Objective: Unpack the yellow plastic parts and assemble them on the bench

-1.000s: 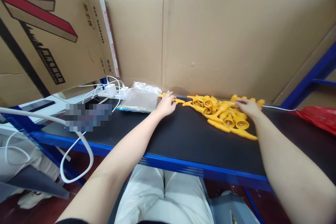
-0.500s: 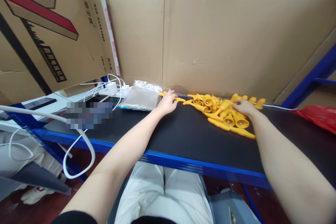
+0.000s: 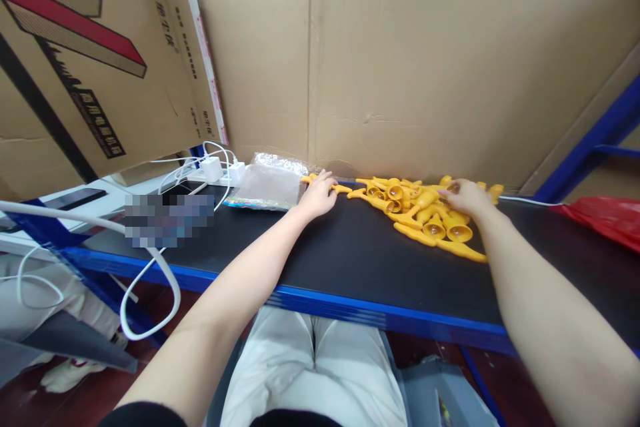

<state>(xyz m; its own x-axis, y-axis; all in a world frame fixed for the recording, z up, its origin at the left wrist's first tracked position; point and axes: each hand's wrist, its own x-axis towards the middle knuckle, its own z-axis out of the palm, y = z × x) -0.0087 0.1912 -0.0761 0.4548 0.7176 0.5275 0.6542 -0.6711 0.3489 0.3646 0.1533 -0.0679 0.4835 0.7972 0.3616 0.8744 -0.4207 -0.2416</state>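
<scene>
A heap of yellow plastic horn-shaped toys (image 3: 425, 217) lies on the black table top (image 3: 350, 260), close to the cardboard back wall. My right hand (image 3: 465, 197) rests on the far right part of the heap, fingers curled over the pieces. My left hand (image 3: 317, 195) lies at the heap's left end, fingers closed over a single yellow piece (image 3: 340, 189) that sticks out on both sides of it. A stack of clear plastic bags (image 3: 267, 185) sits just left of my left hand.
Cardboard sheets (image 3: 400, 73) wall off the back; a printed carton (image 3: 75, 67) leans at the left. White chargers and cables (image 3: 215, 170) lie behind the bags, and a thick white cable (image 3: 150, 280) hangs off the blue table edge. Red plastic (image 3: 605, 217) lies far right.
My right hand has slid slightly left and farther back over the heap. My left hand stays on the same yellow piece.
</scene>
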